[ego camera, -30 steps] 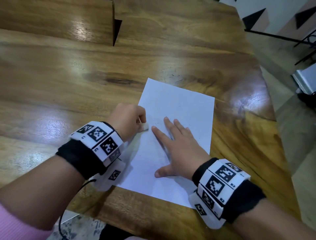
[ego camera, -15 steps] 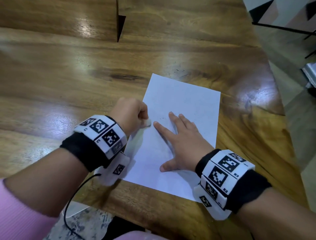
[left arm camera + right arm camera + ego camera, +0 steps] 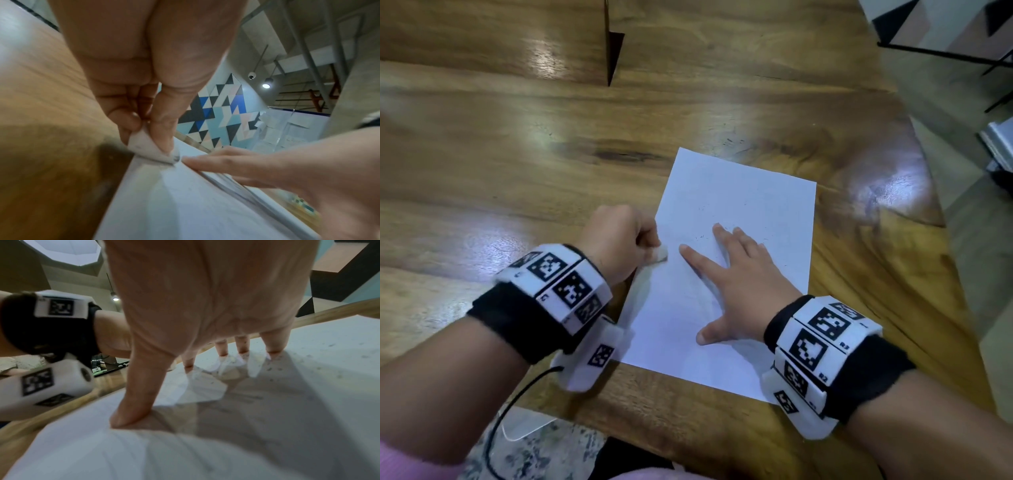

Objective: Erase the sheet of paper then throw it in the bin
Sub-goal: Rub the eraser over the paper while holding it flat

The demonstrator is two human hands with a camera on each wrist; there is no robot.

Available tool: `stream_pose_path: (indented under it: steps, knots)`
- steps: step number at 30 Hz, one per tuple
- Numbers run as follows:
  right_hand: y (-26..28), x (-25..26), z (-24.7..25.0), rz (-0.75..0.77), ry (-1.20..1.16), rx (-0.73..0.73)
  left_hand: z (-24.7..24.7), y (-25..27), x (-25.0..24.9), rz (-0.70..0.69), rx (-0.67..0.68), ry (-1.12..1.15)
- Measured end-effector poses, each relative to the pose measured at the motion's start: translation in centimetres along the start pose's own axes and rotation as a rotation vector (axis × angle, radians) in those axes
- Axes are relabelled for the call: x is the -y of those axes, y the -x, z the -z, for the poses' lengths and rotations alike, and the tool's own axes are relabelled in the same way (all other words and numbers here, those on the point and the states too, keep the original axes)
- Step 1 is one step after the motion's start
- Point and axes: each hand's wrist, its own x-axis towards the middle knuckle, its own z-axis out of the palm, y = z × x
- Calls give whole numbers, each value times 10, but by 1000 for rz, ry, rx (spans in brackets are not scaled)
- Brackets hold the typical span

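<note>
The fingers (image 3: 131, 120) of the left hand (image 3: 616, 240) are curled tight, and together with the thumb they pinch a small white eraser (image 3: 659, 255). In the left wrist view the eraser (image 3: 150, 148) shows grey smudges on its lower corner, and this corner touches the sheet of paper (image 3: 174, 203) close to its left edge. The tip of the right index finger lies just beside the eraser.

The right hand (image 3: 743, 287) lies flat on the sheet of paper (image 3: 739, 195). Its 4 fingers are straight and a little spread, pointing away from the person, and the thumb is stretched out to the side toward the near edge. In the right wrist view the fingers (image 3: 241, 344) and the thumb press their tips on the paper, while the palm stands a little above it.

The sheet lies on the wooden table (image 3: 517, 171), near the front edge, with its long axis running away from the person and leaning a little to the right. Its near short edge is close to the table edge, and its far short edge points toward the middle of the table. Small dark crumbs and faint marks are scattered on the paper near the right fingertips. Both wrists carry black bands with white marker blocks (image 3: 561, 281).
</note>
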Motion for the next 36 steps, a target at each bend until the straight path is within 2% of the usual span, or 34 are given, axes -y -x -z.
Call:
stream_pose_path:
  steps: [4, 6, 9, 10, 12, 16, 18, 20, 22, 23, 26, 27, 33, 35, 36]
  knots:
    - [0, 0, -1, 0, -4, 5, -3, 30, 5, -4, 232, -21]
    - [0, -1, -1, 1, -4, 3, -2, 26, 5, 9, 181, 8]
    - [-1, -1, -1, 2, -11, 0, -3, 1, 2, 38, -52, 44]
    - [-1, -1, -1, 2, -15, -1, -3, -3, 1, 40, -91, 47]
    - [-1, -1, 0, 2, -19, -1, -2, 1, 3, 27, -69, 21]
    - [-1, -1, -1, 1, -14, -2, 2, 22, 10, 6, 162, -10]
    - [-1, -1, 0, 4, -17, -3, 2, 14, 10, 22, 133, 2]
    - [0, -1, 0, 7, -28, -4, -1, 1, 9, 50, 4, 33]
    - [0, -1, 0, 8, -38, -7, -3, -2, 7, 57, -62, 39]
    - [1, -1, 1, 9, -36, -5, -3, -1, 10, 52, -41, 41]
    - [0, -1, 0, 7, -29, -1, 1, 10, 13, 24, 168, 39]
    - [0, -2, 0, 7, -30, -1, 1, 9, 13, 17, 193, 45]
    - [0, -1, 0, 4, -29, -7, -8, -5, 1, -28, 21, 30]
    - [0, -1, 0, 2, -29, -5, -11, 15, 4, -78, 20, 22]
    - [0, -1, 0, 0, -28, -4, -12, 28, 6, -111, 63, 3]
